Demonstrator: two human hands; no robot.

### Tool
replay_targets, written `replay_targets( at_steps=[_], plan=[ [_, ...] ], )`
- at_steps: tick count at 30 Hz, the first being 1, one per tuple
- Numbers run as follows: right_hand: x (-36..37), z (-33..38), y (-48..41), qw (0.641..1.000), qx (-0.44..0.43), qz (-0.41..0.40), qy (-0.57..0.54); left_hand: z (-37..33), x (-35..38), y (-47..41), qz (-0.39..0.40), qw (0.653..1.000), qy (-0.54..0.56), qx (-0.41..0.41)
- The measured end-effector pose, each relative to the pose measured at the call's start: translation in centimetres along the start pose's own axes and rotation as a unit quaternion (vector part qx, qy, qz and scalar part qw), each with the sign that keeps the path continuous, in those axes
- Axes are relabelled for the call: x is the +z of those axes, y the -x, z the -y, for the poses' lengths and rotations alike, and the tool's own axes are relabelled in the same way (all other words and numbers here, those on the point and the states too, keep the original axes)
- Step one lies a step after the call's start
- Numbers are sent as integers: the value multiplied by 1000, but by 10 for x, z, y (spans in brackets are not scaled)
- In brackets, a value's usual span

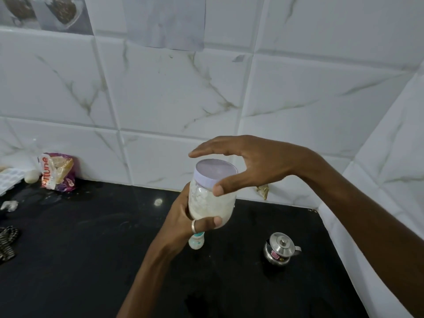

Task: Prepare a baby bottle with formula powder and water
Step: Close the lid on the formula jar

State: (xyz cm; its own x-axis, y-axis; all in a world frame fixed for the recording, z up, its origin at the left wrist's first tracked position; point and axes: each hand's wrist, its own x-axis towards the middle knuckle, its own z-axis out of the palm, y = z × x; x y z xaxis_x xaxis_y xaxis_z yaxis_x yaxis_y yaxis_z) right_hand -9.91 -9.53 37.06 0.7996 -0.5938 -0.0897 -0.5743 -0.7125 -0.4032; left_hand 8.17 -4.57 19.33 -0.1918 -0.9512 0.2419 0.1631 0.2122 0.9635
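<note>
My left hand (183,216), with a ring on one finger, grips a clear jar of white formula powder (212,203) held up above the black counter (91,260). The jar carries a pale lilac lid (215,172). My right hand (247,161) hovers over the lid with fingers spread; its thumb tip rests beside the lid's rim and the fingers arch above the top. A small white baby bottle (196,242) with a teal band stands on the counter just below the jar, partly hidden by my left hand.
A small lidded steel pot (281,249) stands on the counter to the right. A purple snack packet (58,172) leans on the tiled wall at the left, beside a white tray (9,180). A dark patterned cloth (8,243) lies at the left edge.
</note>
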Motion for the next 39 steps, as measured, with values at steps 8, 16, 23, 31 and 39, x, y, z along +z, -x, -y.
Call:
replay_targets(
  at_steps=[8, 16, 23, 31, 39],
  plan=[
    [22, -9, -4, 973, -79, -89, -196, -26, 1, -8, 73, 996, 47, 29],
    [31, -12, -4, 959, -122, -127, -222, -29, 2, -4, 83, 993, 78, 19],
    [21, -6, -2, 958, -155, -71, -230, -29, 0, -4, 141, 984, 109, -1],
    [17, -7, 0, 949, -154, -52, -269, -27, 11, -7, 206, 962, 180, -14],
    [27, -14, 1, 941, 3, -198, -276, -40, 20, -10, -26, 999, -16, 31]
  ],
)
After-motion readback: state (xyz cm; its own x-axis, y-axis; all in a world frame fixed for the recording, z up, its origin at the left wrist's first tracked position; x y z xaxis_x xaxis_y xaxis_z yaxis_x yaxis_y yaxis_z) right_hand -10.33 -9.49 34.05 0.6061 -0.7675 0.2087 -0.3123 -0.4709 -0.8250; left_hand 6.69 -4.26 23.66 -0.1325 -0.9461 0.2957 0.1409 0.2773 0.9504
